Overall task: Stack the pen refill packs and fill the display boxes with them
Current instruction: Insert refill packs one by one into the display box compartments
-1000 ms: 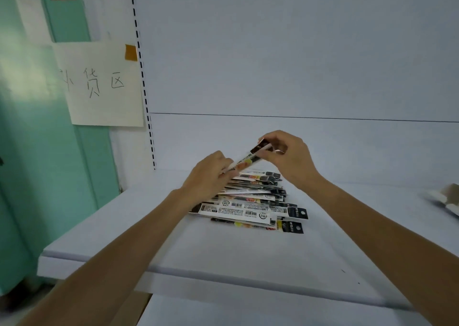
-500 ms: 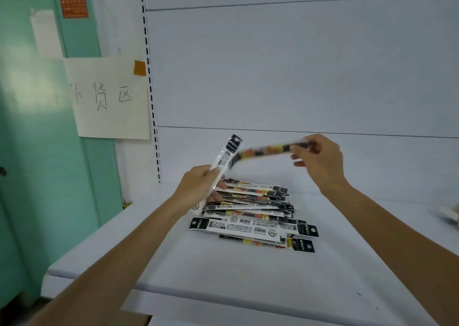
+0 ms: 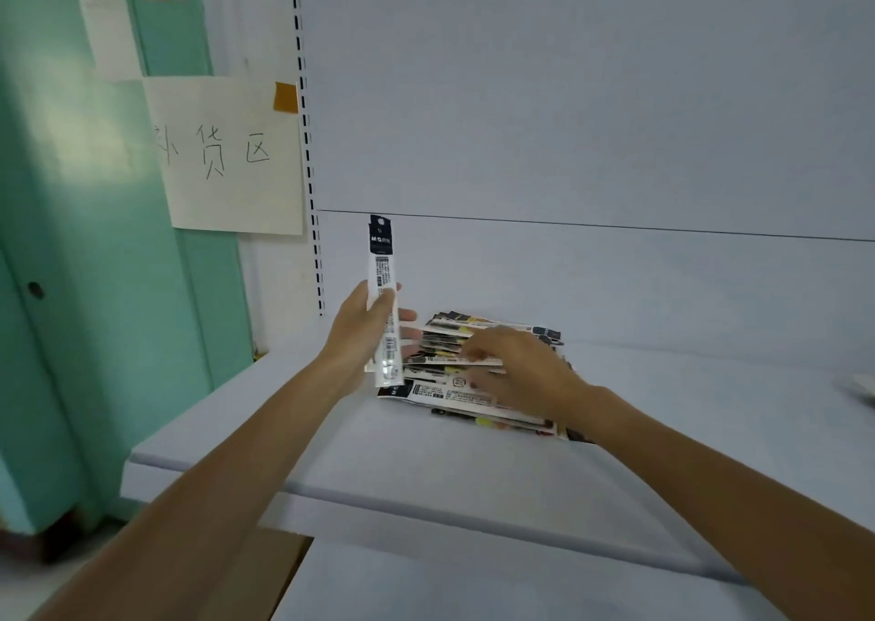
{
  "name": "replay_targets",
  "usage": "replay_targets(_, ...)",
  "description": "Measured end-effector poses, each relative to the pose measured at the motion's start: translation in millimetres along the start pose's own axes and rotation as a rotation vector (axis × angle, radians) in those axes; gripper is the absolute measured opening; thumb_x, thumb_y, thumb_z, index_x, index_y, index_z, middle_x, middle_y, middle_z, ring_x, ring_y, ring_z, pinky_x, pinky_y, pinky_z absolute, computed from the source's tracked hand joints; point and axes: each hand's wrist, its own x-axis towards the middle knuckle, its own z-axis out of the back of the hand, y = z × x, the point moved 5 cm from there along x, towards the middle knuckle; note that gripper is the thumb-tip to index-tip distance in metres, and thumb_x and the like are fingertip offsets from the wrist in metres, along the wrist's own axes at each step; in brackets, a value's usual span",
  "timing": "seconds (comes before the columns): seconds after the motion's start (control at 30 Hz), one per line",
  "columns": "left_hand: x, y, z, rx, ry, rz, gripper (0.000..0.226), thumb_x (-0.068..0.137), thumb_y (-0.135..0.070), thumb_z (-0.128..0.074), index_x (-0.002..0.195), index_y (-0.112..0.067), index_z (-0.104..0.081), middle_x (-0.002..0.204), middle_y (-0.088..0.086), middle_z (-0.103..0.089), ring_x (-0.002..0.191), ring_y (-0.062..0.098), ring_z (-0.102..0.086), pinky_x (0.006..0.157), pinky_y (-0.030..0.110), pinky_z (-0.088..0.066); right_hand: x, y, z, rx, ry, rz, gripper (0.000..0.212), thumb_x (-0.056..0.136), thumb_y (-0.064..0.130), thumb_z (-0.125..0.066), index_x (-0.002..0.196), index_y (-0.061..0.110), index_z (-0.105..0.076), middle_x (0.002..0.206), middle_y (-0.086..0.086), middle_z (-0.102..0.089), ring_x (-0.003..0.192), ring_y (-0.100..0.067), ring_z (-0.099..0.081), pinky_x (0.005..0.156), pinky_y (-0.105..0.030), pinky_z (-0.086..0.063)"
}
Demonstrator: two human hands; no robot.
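Observation:
A loose pile of pen refill packs point(image 3: 478, 400) lies on the white shelf board point(image 3: 331, 440), black-and-white labels facing up. My left hand point(image 3: 364, 331) grips one pen refill pack point(image 3: 382, 270) and holds it upright just left of the pile, black header at the top. My right hand point(image 3: 516, 374) is down on the middle of the pile, and its thumb and fingers pinch the edges of a pack lying there. The hand hides the pile's right part.
The shelf's white back panel point(image 3: 568, 147) rises behind the pile. A slotted upright point(image 3: 308, 170) and a handwritten paper sign point(image 3: 227, 156) are at the left, on a green wall. A white object point(image 3: 859, 388) shows at the right edge. Brown cardboard point(image 3: 255, 578) lies below the shelf.
My right hand has dropped from the air onto the pile, and the colourful pack it held is no longer in it. My left hand has turned its pack fully upright.

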Motion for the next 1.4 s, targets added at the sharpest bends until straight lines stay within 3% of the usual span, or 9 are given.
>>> replay_targets(0.2,-1,15,31,0.186,-0.083,-0.062,0.012,0.098,-0.025,-0.041,0.105,-0.020,-0.050,0.079,0.006,-0.064,0.053,0.015,-0.050,0.046,0.023,-0.042,21,-15,-20,-0.085,0.056,-0.156,0.022,0.088,0.032,-0.054,0.077,0.012,-0.055,0.066,0.008,-0.049,0.066,-0.012,-0.046,0.063,-0.031,-0.041)
replay_targets(0.37,4,34,35,0.108,-0.011,0.114,0.019,0.092,-0.007,-0.037,0.098,-0.015,-0.053,0.087,0.011,-0.062,0.056,0.014,-0.046,0.048,0.022,-0.039,32,-10,-14,-0.204,-0.086,-0.157,0.038,0.094,0.025,-0.046,0.057,0.017,-0.044,0.062,0.007,-0.037,0.056,-0.006,-0.035,0.053,-0.025,-0.027)
replay_targets(0.53,12,28,22,0.156,0.013,0.054,0.024,0.095,-0.007,-0.037,0.112,-0.006,-0.054,0.084,0.004,-0.060,0.069,0.014,-0.057,0.064,0.022,-0.051,46,-1,15,0.033,-0.314,-0.250,0.027,0.096,0.021,-0.046,0.087,0.004,-0.065,0.089,-0.007,-0.058,0.074,-0.020,-0.054,0.062,-0.029,-0.041)
replay_targets(0.73,10,22,-21,-0.028,0.207,0.116,0.031,0.100,-0.028,-0.036,0.119,-0.013,-0.055,0.106,0.015,-0.065,0.099,0.031,-0.064,0.086,0.047,-0.053,58,20,17,0.592,-0.411,-0.415,0.017,0.088,0.015,-0.058,0.076,0.008,-0.069,0.069,0.007,-0.063,0.060,-0.001,-0.054,0.056,-0.006,-0.042)
replay_targets(0.87,4,19,-37,-0.012,0.316,0.061,0.028,0.099,-0.035,-0.038,0.105,-0.015,-0.056,0.077,0.004,-0.067,0.063,0.016,-0.065,0.055,0.030,-0.055,52,8,6,0.498,-0.386,-0.504,0.015,0.084,0.020,-0.063,0.097,0.014,-0.066,0.096,0.002,-0.063,0.088,-0.010,-0.058,0.078,-0.020,-0.046)
replay_targets(0.97,8,21,-41,0.166,0.314,-0.068,0.022,0.098,-0.032,-0.042,0.113,-0.019,-0.052,0.092,0.003,-0.066,0.071,0.014,-0.064,0.076,0.035,-0.058,40,-6,9,0.760,-0.337,-0.597,0.024,0.086,0.033,-0.061,0.102,0.015,-0.063,0.104,0.003,-0.063,0.100,-0.012,-0.058,0.085,-0.027,-0.046)
replay_targets(1.03,3,20,-53,0.255,0.346,-0.144,0.023,0.098,-0.035,-0.041,0.112,-0.019,-0.049,0.087,0.002,-0.065,0.062,0.010,-0.063,0.075,0.034,-0.058,31,-8,14,0.877,-0.288,-0.581,0.021,0.087,0.035,-0.060,0.094,0.015,-0.062,0.095,0.003,-0.064,0.092,-0.010,-0.059,0.077,-0.024,-0.046)
replay_targets(1.17,-18,13,-96,0.473,0.469,-0.338,0.013,0.097,-0.025,-0.044,0.110,-0.020,-0.045,0.087,-0.010,-0.060,0.063,-0.011,-0.059,0.057,0.002,-0.043,10,-21,26,0.723,-0.233,-0.576,0.014,0.086,0.028,-0.063,0.082,0.022,-0.051,0.077,0.007,-0.056,0.073,-0.008,-0.055,0.061,-0.020,-0.042)
replay_targets(1.4,-41,6,-181,0.393,0.449,-0.257,0.018,0.094,-0.023,-0.047,0.111,-0.017,-0.049,0.085,0.000,-0.065,0.056,0.005,-0.060,0.051,0.017,-0.048,-64,-79,79,0.842,-0.104,-0.593,0.034,0.092,0.046,-0.045,0.092,0.016,-0.061,0.087,0.003,-0.063,0.084,-0.011,-0.059,0.089,-0.035,-0.048)
